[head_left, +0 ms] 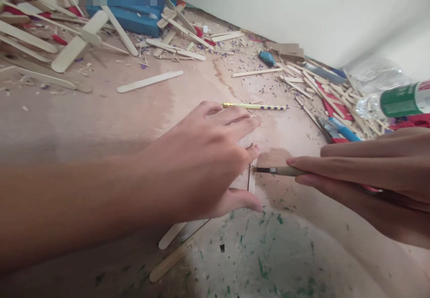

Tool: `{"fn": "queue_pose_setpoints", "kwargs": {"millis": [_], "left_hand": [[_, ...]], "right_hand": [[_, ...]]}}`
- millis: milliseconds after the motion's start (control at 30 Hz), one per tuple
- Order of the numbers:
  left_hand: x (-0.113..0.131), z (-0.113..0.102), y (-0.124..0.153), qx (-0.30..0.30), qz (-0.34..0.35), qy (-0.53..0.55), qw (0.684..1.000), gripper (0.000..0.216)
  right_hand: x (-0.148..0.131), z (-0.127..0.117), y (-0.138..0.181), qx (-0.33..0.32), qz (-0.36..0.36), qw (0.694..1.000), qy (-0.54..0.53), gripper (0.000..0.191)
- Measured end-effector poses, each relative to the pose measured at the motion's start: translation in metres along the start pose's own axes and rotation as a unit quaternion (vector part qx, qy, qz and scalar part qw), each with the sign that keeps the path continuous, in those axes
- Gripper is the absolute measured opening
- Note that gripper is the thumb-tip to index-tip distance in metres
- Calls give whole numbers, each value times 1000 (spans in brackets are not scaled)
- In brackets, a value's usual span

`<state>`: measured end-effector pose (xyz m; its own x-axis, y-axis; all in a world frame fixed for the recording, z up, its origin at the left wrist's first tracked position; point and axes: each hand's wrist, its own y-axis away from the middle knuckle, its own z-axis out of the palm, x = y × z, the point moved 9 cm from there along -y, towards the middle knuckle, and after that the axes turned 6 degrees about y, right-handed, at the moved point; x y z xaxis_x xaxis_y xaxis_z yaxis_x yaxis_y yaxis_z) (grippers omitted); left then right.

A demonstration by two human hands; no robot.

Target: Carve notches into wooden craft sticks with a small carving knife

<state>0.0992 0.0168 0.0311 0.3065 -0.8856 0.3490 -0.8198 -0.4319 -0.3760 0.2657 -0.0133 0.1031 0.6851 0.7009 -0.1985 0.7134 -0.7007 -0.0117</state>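
My left hand (204,163) lies over a small piece built of flat wooden craft sticks (251,179) and presses it down on the work surface, fingers closed round its edges. My right hand (363,177) comes in from the right, fingers wrapped round a thin tool with a pale handle (285,171). The tool's dark metal tip (262,170) touches the edge of the stick piece. Two more craft sticks (173,248) stick out from under my left wrist.
A yellow dotted pencil (255,106) lies just beyond my left hand. Piles of craft sticks and shavings cover the back left (77,42) and the right (322,92). A blue box (134,18), a plastic bottle with a green label (399,98) and blue-handled pliers (339,130) lie around.
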Motion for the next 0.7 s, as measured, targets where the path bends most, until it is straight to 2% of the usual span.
{"fn": "queue_pose_setpoints", "kwargs": {"millis": [300,433,567,700], "left_hand": [[1,-1,0,10,6,4,1000,69],[1,-1,0,11,2,4,1000,68],[1,1,0,8,1,1,1000,68],[0,1,-1,4,-3,1,1000,68]], "right_hand": [[-2,2,1,19,-19,1000,8,39],[-5,5,11,48,-25,997,57,34],[-2,10,29,72,7,993,94,26],[2,14,44,64,28,991,112,37]]}}
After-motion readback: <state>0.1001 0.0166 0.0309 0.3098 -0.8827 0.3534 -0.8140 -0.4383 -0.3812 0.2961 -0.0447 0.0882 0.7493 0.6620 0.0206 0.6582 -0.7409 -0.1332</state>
